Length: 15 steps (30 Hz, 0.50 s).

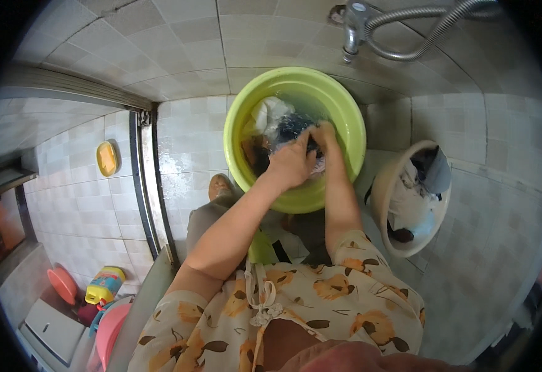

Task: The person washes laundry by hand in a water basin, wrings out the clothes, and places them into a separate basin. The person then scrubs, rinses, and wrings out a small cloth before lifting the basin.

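A yellow-green plastic tub (237, 124) stands on the tiled floor in front of me, holding water and soaking clothes. My left hand (292, 162) and my right hand (325, 137) meet over its middle, both closed on a wet dark blue garment (294, 126). Suds or water spots show on that cloth. White cloth (272, 113) bulges up beside it toward the far left. Brownish and dark cloth lies at the tub's left, and a bit of pale pinkish cloth shows under my hands. My fingertips are partly hidden in the folds.
To the right stands a cream bucket (401, 248) with white and grey clothes. A chrome tap (353, 31) with a metal hose is on the far wall. Left, past a metal door track (150, 180), are an orange soap dish (106, 159) and a yellow detergent bottle (105, 284).
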{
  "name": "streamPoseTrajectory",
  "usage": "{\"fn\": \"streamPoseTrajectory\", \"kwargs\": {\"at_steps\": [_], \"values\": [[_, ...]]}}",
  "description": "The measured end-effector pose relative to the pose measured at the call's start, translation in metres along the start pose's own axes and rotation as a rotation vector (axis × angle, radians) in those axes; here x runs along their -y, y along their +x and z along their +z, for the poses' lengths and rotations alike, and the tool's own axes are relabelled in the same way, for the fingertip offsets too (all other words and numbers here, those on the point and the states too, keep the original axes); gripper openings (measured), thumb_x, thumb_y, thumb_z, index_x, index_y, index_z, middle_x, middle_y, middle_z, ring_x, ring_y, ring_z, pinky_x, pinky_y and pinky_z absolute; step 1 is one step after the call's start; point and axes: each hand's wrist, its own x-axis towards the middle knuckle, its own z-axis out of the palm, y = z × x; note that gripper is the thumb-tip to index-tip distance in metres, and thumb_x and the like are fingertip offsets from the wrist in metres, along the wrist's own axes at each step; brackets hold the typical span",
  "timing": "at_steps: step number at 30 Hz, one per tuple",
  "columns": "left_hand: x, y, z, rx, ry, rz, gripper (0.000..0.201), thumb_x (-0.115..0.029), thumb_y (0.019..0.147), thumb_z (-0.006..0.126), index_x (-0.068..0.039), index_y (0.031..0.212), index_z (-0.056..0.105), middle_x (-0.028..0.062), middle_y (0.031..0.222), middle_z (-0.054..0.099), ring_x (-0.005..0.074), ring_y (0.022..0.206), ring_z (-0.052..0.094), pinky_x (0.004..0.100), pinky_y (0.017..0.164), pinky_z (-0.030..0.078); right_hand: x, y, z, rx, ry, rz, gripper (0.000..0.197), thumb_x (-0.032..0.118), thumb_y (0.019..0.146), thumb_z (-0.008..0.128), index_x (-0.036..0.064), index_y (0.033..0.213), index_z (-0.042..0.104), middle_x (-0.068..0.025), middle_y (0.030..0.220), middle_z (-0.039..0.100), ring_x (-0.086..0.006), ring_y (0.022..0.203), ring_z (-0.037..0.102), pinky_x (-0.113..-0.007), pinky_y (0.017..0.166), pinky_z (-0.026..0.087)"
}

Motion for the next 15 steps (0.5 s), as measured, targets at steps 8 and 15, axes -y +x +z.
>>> {"fn": "streamPoseTrajectory", "kwargs": {"at_steps": [8,15], "values": [[-0.017,0.030,-0.002,0.159,-1.225,-0.597,0.080,-0.058,0.088,0.044,-0.015,0.146,0.008,0.0126,0.150,0.016,0.0447,0.133,0.020,0.0614,0.092,0.038,0.094,-0.116,-0.174,0.087,0.966,-0.051,0.033,0.014,0.074,0.064,-0.0035,0.101,0.063,-0.0063,0.090,0.064,-0.0143,0.081,0.058,-0.026,0.076,0.044],[-0.022,0.027,0.003,0.303,-1.595,-0.527,0.043,-0.039,0.087,0.057,-0.007,0.116,0.052,0.0102,0.111,0.058,0.0256,0.098,0.060,0.0425,0.077,0.054,0.118,-0.172,-0.191,0.160,1.072,-0.467,0.044,0.006,0.068,0.057,-0.0084,0.110,0.056,-0.0070,0.096,0.061,-0.0147,0.088,0.057,-0.027,0.083,0.044]]}}
